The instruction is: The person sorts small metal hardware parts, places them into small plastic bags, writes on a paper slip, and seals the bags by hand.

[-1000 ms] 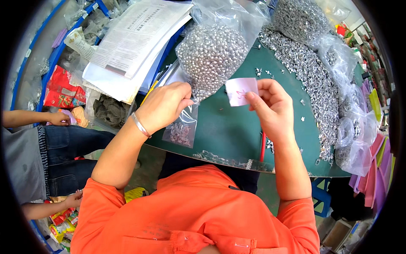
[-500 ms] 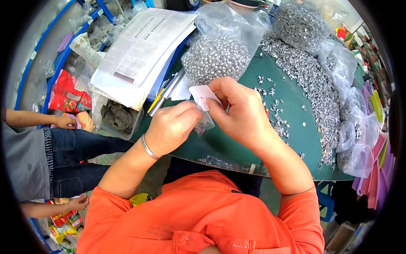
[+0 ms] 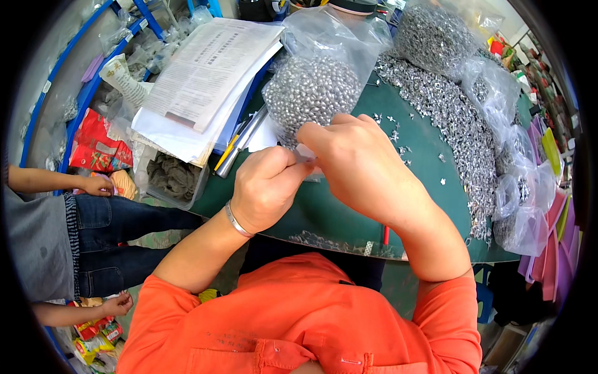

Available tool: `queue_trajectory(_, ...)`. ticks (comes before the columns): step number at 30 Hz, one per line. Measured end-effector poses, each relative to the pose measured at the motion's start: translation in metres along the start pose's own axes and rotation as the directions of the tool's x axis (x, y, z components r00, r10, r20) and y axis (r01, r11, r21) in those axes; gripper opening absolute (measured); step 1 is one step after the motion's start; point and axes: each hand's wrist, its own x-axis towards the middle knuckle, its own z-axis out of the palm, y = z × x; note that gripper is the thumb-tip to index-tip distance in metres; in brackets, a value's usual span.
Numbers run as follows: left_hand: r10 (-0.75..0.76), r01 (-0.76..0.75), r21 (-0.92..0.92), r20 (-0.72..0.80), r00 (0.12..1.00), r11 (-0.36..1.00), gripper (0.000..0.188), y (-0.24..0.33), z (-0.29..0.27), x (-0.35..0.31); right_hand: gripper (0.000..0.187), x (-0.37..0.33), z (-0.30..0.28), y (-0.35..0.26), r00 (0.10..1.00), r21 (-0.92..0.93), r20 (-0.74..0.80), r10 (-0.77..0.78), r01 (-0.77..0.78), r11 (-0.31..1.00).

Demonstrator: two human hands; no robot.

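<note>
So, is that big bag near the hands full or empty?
Partly full. Silver beads fill the near end of the bag; its far end is loose, see-through plastic with no beads showing.

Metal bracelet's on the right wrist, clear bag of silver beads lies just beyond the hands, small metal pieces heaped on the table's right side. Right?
Wrong wrist: the head view shows the metal bracelet on the left hand's wrist. The clear bag of silver beads and the heaped small metal pieces are as you say.
</note>
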Motion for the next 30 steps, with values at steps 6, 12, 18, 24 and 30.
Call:
queue_trajectory(6,0.027,-0.027,0.023,-0.022,0.999,0.999,0.016,0.002,0.012,0.0,0.021,0.014,0.009,0.014,0.953,0.099,0.249,0.17,-0.2,0.975)
queue_trajectory(12,0.02,-0.021,0.047,0.017,1.0,0.999,0.016,0.003,0.009,0.001,0.033,0.019,-0.004,0.041,0.855,0.459,0.485,0.184,-0.428,0.779)
queue_trajectory(18,0.04,-0.041,0.015,0.055,0.998,0.999,0.016,0.004,0.011,0.0,0.018,0.026,0.013,0.038,0.814,0.322,0.558,0.158,-0.388,0.863)
queue_trajectory(24,-0.118,0.117,-0.063,-0.019,0.993,0.991,0.023,0.005,0.006,0.01,0.018,0.022,0.033,0.044,0.827,0.258,0.51,0.236,-0.409,0.875)
queue_trajectory(30,-0.439,0.503,-0.324,0.252,0.862,0.801,0.025,-0.011,0.003,-0.005,0.015,0.002,0.017,0.048,0.862,0.494,0.449,0.236,-0.46,0.738)
